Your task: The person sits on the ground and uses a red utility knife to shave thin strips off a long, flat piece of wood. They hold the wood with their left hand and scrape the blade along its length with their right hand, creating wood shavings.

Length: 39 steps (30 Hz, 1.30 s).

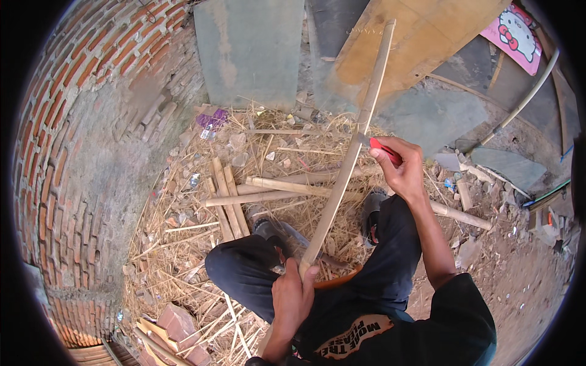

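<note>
Gripping the long bamboo strip [339,189] by its lower end in the curled left hand [292,299], slantwise in front, and pinching a red-handled knife [386,151] in the right hand [404,171] at the strip's middle. Seemingly already split lengthwise, perhaps only partly trimmed; cannot tell how much remains. Note other bamboo pieces [231,195] near the boots [369,222] on straw-littered ground [177,256], and mind the leaning brown board [415,46] beyond the upper end

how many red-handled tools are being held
1: the red-handled tool in the right grip, against the long strip. None shows in the left grip, which holds the strip's lower end, though something small could be hidden there.
</note>
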Tool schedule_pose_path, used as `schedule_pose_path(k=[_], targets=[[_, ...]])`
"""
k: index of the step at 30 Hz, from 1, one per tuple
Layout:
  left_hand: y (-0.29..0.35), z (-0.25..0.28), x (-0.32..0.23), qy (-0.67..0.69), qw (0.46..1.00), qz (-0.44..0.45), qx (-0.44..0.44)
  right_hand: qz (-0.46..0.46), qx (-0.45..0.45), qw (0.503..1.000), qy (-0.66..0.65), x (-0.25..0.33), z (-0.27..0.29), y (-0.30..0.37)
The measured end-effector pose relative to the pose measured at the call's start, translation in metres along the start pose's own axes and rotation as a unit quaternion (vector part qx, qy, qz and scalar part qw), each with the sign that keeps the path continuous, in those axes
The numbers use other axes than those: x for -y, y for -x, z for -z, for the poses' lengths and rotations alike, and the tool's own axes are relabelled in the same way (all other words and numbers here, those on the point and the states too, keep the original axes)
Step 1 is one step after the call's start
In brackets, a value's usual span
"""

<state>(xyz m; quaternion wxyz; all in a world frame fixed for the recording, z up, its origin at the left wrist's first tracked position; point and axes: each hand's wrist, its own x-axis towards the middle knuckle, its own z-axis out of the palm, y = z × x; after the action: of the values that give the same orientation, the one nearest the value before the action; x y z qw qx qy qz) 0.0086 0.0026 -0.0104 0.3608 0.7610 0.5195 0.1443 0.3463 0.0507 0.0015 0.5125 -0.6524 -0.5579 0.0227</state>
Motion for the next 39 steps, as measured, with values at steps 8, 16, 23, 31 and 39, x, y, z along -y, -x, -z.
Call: schedule_pose_path(k=[8, 16, 23, 31, 39], targets=[[0.03, 0.003, 0.016, 0.024, 0.999, 0.015, 0.045, -0.056, -0.079, 0.995, 0.038, -0.096, 0.029, -0.079], [0.039, 0.015, 0.038, 0.071, 0.99, 0.024, 0.115, -0.095, -0.213, 0.972, 0.001, -0.168, 0.078, -0.143], [-0.006, -0.005, 0.05, 0.186, 0.977, -0.027, 0.097, -0.178, 0.002, 0.979, -0.099, -0.053, 0.031, -0.045], [-0.055, -0.026, 0.037, 0.353, 0.922, -0.093, 0.131, 0.042, 0.145, 0.986, -0.077, 0.05, -0.037, 0.093], [-0.056, -0.021, 0.03, 0.323, 0.937, -0.095, 0.097, 0.105, 0.152, 0.982, -0.043, 0.069, -0.05, 0.11]])
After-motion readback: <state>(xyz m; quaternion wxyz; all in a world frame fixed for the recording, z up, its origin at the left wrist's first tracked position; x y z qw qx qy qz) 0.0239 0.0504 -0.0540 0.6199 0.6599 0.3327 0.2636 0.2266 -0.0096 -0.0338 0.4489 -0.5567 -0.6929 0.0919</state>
